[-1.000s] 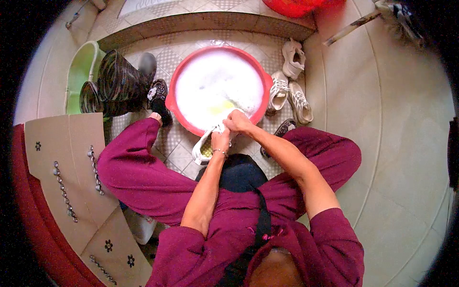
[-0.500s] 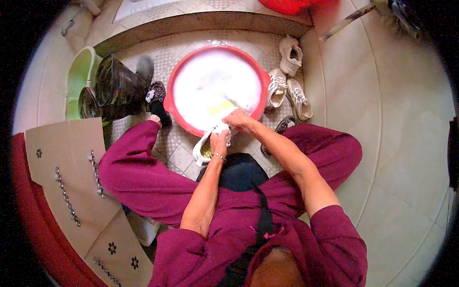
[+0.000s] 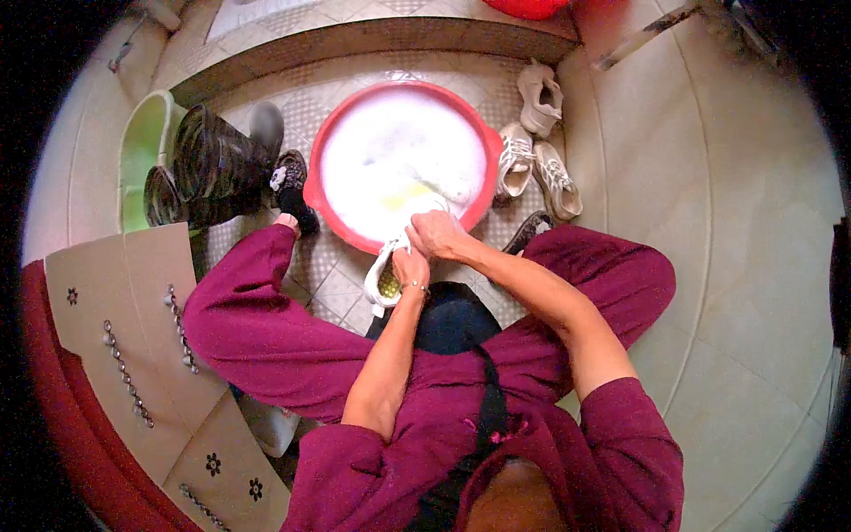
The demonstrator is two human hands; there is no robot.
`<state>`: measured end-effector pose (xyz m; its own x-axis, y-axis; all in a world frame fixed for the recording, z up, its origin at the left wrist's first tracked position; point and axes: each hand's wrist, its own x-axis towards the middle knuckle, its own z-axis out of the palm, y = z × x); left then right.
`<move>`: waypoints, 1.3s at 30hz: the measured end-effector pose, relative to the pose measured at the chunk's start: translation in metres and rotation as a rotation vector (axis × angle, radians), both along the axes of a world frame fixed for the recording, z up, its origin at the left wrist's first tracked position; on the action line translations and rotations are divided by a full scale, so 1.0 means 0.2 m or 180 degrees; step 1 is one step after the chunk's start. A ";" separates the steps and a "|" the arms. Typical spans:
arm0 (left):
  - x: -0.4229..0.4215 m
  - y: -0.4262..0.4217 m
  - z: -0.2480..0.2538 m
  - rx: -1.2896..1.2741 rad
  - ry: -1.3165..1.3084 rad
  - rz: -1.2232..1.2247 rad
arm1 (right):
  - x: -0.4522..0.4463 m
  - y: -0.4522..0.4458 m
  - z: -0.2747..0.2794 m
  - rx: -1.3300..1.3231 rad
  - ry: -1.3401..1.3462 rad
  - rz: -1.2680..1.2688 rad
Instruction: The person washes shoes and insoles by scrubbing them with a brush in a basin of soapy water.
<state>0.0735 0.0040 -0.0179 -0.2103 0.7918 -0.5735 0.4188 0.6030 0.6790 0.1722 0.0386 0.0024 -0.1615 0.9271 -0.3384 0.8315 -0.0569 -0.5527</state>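
Observation:
A white shoe [image 3: 378, 285] with a yellowish-green inside is tilted over the near rim of a red basin [image 3: 312, 191], its heel toward me. The basin is full of white suds [image 3: 390, 142]. My left hand [image 3: 410, 264] is closed around the side of the shoe at its opening. Just beyond it, my right hand [image 3: 436, 234] has its fingers bent and pressed against the front of the shoe, by the laces. The shoe's toe is mostly hidden by the right hand and the foam.
Several off-white shoes [image 3: 541, 97] lie right of the basin. To its left stand dark boots [image 3: 208, 155] and a light green tub [image 3: 142, 146]. A beige cabinet [image 3: 133, 293] is at the left, and a raised step [image 3: 372, 44] runs behind the basin.
My right hand has drawn slightly back toward me and closer to the left hand. The shoe and left hand have shifted a little to the right.

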 end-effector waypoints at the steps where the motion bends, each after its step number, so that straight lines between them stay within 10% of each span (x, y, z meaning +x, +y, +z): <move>1: -0.01 -0.01 0.00 0.0132 -0.0041 -0.0028 | 0.00 0.00 -0.01 0.0005 0.0004 0.0011; 12: -0.04 0.02 -0.12 -0.0600 -0.2097 0.1509 | 0.03 0.09 -0.08 -0.1198 0.0858 -0.0845; 23: 0.01 0.02 0.05 0.0136 -0.0815 0.0656 | 0.02 -0.01 -0.02 -0.0798 0.0771 -0.0917; 39: 0.01 -0.04 -0.03 -0.0051 -0.1190 0.1265 | 0.05 0.00 -0.07 -0.0457 0.0394 -0.0225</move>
<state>0.0747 -0.0031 -0.0235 -0.2711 0.6834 -0.6779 -0.1118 0.6771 0.7273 0.1827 0.0380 -0.0122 -0.1464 0.8812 -0.4495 0.7488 -0.1982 -0.6324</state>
